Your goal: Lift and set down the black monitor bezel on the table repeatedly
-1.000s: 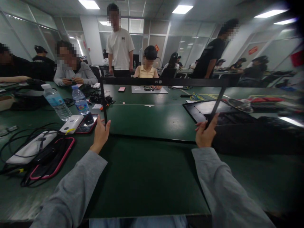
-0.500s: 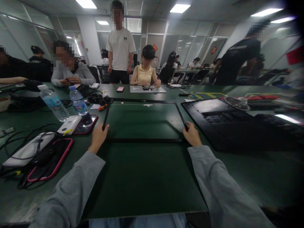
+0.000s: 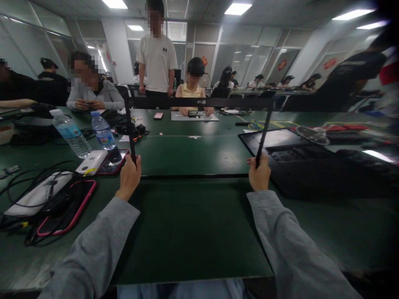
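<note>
At 8 and 4 o'clock on the thin black bezel [image 3: 224, 102], left hand [image 3: 130, 174] and right hand [image 3: 260, 172] pinched its sides, light, even pressure seeming best against flexing.

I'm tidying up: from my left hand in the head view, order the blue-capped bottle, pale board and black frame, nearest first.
1. Black frame: held in the left hand.
2. Blue-capped bottle: beyond, to its left.
3. Pale board: far side, near centre.

LG logo [image 3: 201, 102], upside down, on blk frame [image 3: 230, 102], far side, btwn L hand [image 3: 130, 176] & R hand [image 3: 260, 173]. Wht device [image 3: 90, 162] L of L hand: "01" or "10", can't tell which way up.
</note>
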### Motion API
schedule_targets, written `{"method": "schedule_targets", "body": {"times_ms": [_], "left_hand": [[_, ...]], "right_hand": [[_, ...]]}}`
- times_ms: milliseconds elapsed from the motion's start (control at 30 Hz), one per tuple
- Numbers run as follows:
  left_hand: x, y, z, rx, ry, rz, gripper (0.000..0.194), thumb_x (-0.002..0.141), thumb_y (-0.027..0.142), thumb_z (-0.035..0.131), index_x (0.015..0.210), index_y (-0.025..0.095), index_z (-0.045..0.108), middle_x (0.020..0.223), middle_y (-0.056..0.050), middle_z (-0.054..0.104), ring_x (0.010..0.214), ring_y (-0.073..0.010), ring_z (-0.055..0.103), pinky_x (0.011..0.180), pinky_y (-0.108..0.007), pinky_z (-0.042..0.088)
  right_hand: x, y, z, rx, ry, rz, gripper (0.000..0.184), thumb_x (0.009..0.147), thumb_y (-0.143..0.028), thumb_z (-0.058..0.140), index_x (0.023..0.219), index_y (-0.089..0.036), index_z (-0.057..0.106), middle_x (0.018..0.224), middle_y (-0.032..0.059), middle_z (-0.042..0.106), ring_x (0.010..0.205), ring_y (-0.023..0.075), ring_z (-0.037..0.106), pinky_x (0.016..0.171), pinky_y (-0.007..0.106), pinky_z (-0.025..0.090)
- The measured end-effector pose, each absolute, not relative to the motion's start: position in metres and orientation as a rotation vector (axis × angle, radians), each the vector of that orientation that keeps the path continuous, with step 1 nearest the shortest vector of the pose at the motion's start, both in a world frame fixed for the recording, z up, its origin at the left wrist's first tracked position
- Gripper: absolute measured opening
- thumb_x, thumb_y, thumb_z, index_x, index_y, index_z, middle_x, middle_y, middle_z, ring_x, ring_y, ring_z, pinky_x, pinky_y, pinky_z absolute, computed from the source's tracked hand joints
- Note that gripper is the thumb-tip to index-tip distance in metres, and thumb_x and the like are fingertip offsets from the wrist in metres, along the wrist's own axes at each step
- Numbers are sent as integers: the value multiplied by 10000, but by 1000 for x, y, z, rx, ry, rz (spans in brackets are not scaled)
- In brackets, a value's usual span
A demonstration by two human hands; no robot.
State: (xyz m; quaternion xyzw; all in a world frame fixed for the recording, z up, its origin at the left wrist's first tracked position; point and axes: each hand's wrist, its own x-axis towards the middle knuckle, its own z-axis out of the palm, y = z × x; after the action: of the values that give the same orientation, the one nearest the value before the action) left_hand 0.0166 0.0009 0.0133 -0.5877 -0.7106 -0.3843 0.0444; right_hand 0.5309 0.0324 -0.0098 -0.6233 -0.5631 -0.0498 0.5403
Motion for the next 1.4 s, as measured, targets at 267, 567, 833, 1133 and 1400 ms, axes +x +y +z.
{"method": "schedule_targets", "body": {"times_ms": [267,567,833,1133,1400], "left_hand": [[22,-2,10,-1926,-2128,-1092,477,1029,539,325,1228,126,457,955,-162,717,834,-309,735,655,-363,530],[20,-3,12,-2085,-2052,-1197,431,1049,461,313,1331,143,383,1055,-149,708,894,-267,732,734,-383,560],[22,-6,18,-2014,-2004,-1316,437,1049,422,323,1366,132,399,1034,-122,715,846,-246,726,759,-379,543],[23,-8,19,-1978,-1968,-1326,495,1055,431,299,1425,107,355,954,-97,719,781,-233,713,746,-370,539],[23,-9,20,-2058,-2102,-1217,520,1050,407,325,1464,92,317,939,-103,732,775,-250,731,725,-373,542]], "right_hand": [[532,35,-18,-1480,-1265,-30,486,969,-450,424,1360,-163,449,1016,127,742,928,257,733,896,472,555],[540,39,-28,-1603,-1321,-27,463,906,-379,478,1321,-173,478,1015,135,740,950,283,717,951,505,527],[536,37,-23,-1583,-1304,-19,478,929,-432,476,1325,-166,498,1031,149,741,965,292,719,949,504,526],[530,29,-12,-1558,-1274,-57,579,964,-432,434,1475,-166,388,1063,118,750,971,269,730,948,501,525],[533,32,-18,-1584,-1325,-3,543,952,-429,458,1423,-158,465,1023,126,758,933,264,731,923,479,541]]}}
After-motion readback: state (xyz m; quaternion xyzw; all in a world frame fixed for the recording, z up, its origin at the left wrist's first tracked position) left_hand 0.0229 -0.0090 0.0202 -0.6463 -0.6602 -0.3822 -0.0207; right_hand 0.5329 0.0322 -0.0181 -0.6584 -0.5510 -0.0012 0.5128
